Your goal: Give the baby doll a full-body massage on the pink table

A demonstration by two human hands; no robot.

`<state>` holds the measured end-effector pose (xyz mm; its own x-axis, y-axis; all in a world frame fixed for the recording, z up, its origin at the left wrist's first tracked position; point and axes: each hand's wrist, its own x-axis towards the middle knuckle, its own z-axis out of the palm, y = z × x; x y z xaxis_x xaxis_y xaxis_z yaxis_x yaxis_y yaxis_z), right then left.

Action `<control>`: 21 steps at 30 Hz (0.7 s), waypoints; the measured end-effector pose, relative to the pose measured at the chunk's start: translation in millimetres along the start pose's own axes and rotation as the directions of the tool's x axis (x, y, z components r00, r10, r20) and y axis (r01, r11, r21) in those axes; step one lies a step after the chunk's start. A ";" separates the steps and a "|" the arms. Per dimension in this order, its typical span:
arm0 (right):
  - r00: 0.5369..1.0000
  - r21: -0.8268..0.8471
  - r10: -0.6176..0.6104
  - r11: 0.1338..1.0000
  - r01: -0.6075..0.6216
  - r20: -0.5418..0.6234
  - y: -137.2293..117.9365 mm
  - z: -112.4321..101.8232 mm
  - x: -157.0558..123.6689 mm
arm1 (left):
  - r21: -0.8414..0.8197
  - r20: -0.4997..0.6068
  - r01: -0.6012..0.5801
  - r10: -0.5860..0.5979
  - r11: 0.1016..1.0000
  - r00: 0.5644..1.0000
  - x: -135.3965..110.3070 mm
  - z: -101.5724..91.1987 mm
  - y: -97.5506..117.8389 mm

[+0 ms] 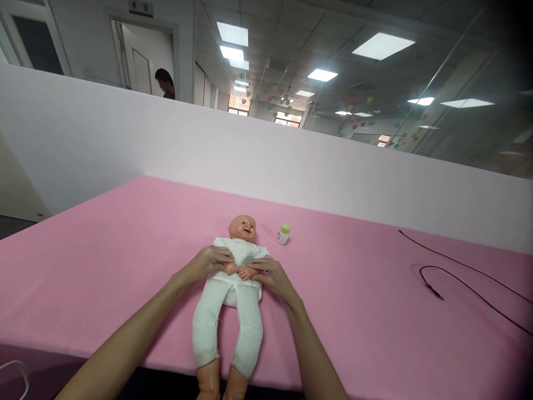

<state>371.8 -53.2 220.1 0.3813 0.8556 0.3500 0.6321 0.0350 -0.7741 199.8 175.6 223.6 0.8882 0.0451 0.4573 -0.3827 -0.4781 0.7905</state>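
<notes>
Gripping a doll (235,289) by its arms, one each in left hand (211,260) and right hand (275,276).

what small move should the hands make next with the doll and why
Perhaps ease the small hands of the doll gently apart: they lie close together on its front, and the left hand and right hand hold just behind them, one to each.

Both arms (135,322) reach forward, fingers (223,256) curled inward.
</notes>
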 end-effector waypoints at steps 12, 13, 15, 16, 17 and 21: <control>0.540 0.601 0.553 0.792 -0.105 -0.635 47.7 -27.7 4.5 | -0.495 -0.755 0.058 -0.462 0.867 0.465 -2.4 -21.9 -32.0; 0.450 0.684 0.648 0.722 -0.105 -0.615 56.0 -32.6 4.2 | -0.573 -0.755 0.052 -0.551 0.818 0.355 -4.0 -25.7 -38.7; 0.360 0.781 0.756 0.615 -0.106 -0.547 67.3 -40.2 3.4 | -0.704 -0.695 0.028 -0.696 0.710 0.177 -7.1 -32.2 -50.2; 0.354 0.800 0.772 0.592 -0.098 -0.528 69.4 -42.5 3.2 | -0.741 -0.665 0.013 -0.736 0.672 0.126 -8.2 -34.7 -53.9; 0.378 0.800 0.762 0.594 -0.083 -0.526 68.9 -43.8 3.2 | -0.763 -0.643 -0.001 -0.760 0.646 0.097 -8.8 -36.6 -55.5; 0.659 0.674 0.517 0.739 -0.020 -0.547 47.1 -39.2 4.6 | -0.608 -0.754 0.041 -0.593 0.793 0.281 -6.0 -35.9 -40.7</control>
<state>429.8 -67.8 205.9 0.9466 0.2997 0.1190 0.0045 0.3567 -0.9342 200.9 226.2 203.3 0.2847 0.9580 -0.0334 -0.4217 0.1564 0.8931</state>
